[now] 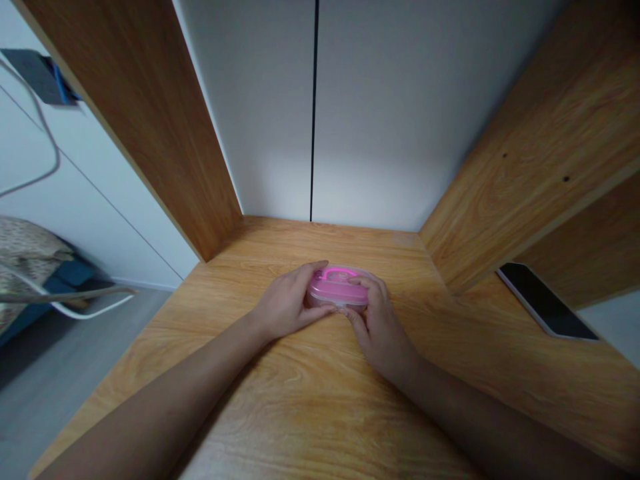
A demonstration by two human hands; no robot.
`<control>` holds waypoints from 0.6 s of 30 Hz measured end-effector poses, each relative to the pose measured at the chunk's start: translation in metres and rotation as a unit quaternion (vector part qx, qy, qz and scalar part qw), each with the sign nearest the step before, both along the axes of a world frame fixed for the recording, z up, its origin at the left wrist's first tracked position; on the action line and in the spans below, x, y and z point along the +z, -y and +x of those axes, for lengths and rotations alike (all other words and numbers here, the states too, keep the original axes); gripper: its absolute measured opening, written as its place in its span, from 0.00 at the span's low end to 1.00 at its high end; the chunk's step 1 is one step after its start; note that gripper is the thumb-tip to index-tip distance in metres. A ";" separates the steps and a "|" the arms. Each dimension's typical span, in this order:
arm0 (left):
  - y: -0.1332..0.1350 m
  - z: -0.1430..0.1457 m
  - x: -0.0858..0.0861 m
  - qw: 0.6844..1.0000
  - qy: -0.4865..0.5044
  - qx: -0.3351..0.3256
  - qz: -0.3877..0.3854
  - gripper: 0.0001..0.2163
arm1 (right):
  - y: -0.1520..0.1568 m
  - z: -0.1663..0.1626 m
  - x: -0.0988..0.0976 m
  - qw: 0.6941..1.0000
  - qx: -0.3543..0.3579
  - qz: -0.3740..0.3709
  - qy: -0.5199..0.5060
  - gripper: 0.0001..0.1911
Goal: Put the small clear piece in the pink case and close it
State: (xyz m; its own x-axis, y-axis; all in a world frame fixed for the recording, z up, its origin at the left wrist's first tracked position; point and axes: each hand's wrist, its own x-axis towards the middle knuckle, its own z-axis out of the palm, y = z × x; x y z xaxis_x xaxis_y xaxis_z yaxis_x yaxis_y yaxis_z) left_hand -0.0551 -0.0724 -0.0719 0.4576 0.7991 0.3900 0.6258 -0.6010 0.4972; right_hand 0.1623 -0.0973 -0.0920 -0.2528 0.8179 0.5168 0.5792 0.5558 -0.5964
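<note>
A small rounded container with a pink lid [336, 289] and a clear rim rests on the wooden tabletop [300, 413], near the middle of the view. A brighter pink loop, like a handle, shows on the top of the lid. My left hand [291, 300] grips its left side, with the thumb along the front edge. Around its right side curls my right hand [383, 327], fingers over the lid and thumb at the front. Both thumbs nearly meet at the container's front rim. What lies inside the container cannot be made out.
A dark-screened phone [545, 300] lies at the right, beside a wooden upright panel [520, 153]. White panels [370, 133] with a dark seam stand behind the table. Another wooden panel [135, 100] rises at the left, past which are the floor and patterned fabric [30, 250].
</note>
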 end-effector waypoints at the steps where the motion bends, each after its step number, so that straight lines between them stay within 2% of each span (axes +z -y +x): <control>1: 0.000 0.000 0.000 1.000 -0.001 0.000 0.000 0.35 | 0.000 0.000 0.000 1.000 -0.002 0.002 0.005 0.22; 18: 0.000 0.001 -0.002 1.000 -0.015 0.001 0.012 0.34 | 0.001 0.002 0.001 0.999 -0.022 0.008 0.048 0.19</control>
